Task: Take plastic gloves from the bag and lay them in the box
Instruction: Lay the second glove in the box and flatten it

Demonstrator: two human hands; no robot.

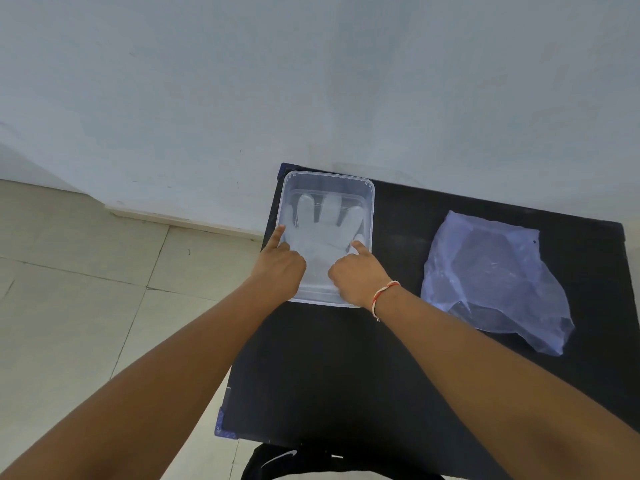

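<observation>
A clear plastic box (370,202) stands at the far left of a black table. A see-through plastic glove (322,220) lies flat inside it, fingers spread and pointing away from me. My left hand (278,261) rests at the box's left side, index finger stretched out along the rim, other fingers curled. My right hand (356,275) is inside the box, index finger pressing down near the glove's right edge, the rest curled. Off to the right lies a crumpled clear plastic bag (491,278), flat on the table, apart from both hands.
The black table (346,358) meets a pale wall at its far edge. Its left edge runs close beside the box, with tiled floor (86,289) beyond. Open tabletop lies between box and bag. A red-and-white thread circles my right wrist (384,296).
</observation>
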